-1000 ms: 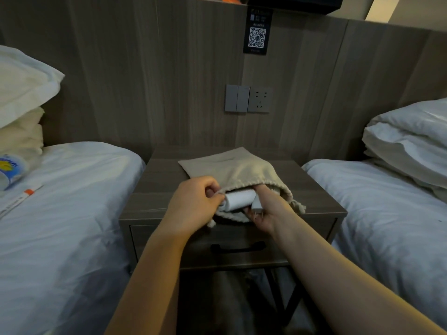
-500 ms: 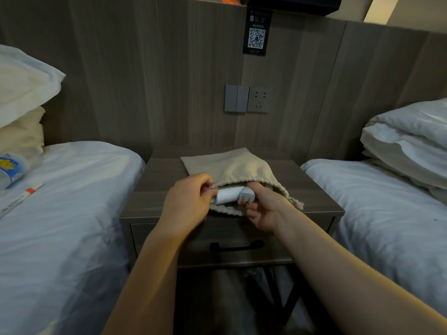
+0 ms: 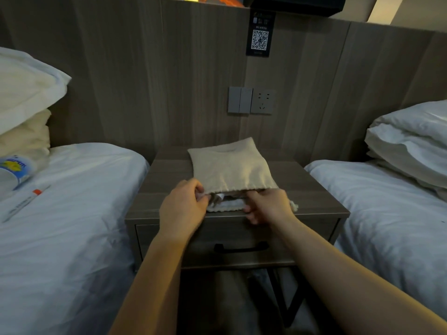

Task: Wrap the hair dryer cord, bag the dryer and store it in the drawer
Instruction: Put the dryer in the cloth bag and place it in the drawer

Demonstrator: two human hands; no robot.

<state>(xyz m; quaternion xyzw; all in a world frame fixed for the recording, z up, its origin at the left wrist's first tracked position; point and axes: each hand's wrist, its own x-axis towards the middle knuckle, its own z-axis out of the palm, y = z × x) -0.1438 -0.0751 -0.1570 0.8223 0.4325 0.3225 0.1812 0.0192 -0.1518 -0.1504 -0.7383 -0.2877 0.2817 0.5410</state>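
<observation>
A beige drawstring bag [image 3: 229,168] lies on the wooden nightstand [image 3: 164,180], its mouth facing me. Only a sliver of the white hair dryer [image 3: 220,196] shows inside the mouth; the rest is hidden in the bag. My left hand [image 3: 183,209] pinches the left side of the bag's mouth. My right hand [image 3: 268,206] grips the right side of the mouth, fingers curled at the opening. A drawstring knot [image 3: 294,205] pokes out beside my right hand. The drawer [image 3: 314,234] below is closed, with a black handle [image 3: 242,248].
White beds flank the nightstand, left bed [image 3: 72,213] and right bed [image 3: 387,201], each with stacked pillows. A plastic bottle [image 3: 14,170] and a pen lie on the left bed. A wall socket [image 3: 262,102] and switches sit above the nightstand.
The white dryer, half outside the bag a second ago, has slid almost fully inside. Both hands have moved to the bag's mouth edges.
</observation>
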